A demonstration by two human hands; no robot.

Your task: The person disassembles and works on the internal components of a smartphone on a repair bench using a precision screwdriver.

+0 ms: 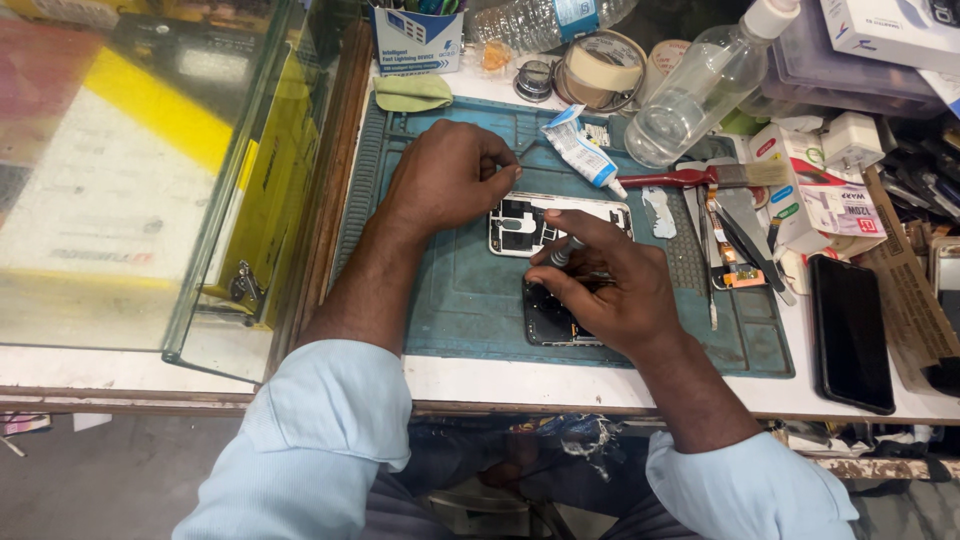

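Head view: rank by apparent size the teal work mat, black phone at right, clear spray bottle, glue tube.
1. teal work mat
2. clear spray bottle and black phone: look about alike, so unranked
3. glue tube

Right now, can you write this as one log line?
left hand: steadies phone frame | right hand: holds small screwdriver | mat: teal

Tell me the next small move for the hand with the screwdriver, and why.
Probably lower the screwdriver tip straight onto a screw in the opened phone and turn. The right hand pinches the tool upright over the frame, while the left hand steadies the frame's upper edge on the green mat. Whether the tip already sits in a screw cannot be told.
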